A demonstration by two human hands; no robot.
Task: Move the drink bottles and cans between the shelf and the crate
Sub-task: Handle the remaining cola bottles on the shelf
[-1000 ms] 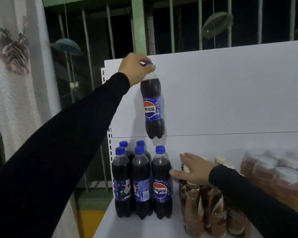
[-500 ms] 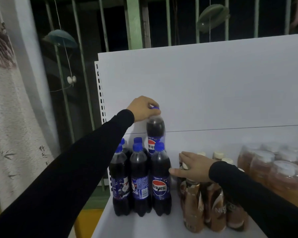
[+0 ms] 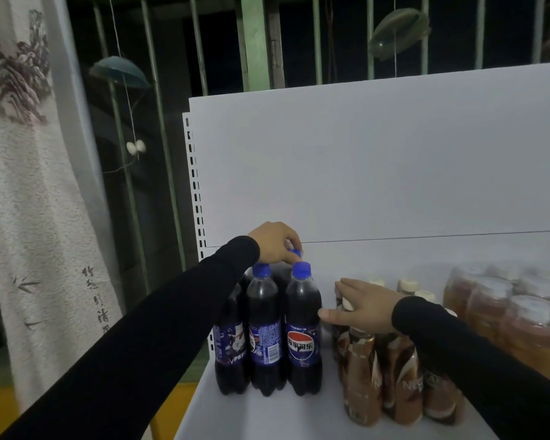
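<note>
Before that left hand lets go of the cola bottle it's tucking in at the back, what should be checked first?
1. Bottle seated on the shelf: cannot tell; its base is hidden behind the front cola bottles.
2. Left hand on the blue cap: ok, fingers closed around it.
3. Front cola row upright: ok, all stand straight.
4. Right hand steadying the neighbours: ok, it rests on the brown coffee bottles, fingertips near the rightmost cola.
5. Gap between colas and coffee bottles: ok, a clear strip shows.
6. Wrapped orange drinks out of the way: ok, far right.
</note>
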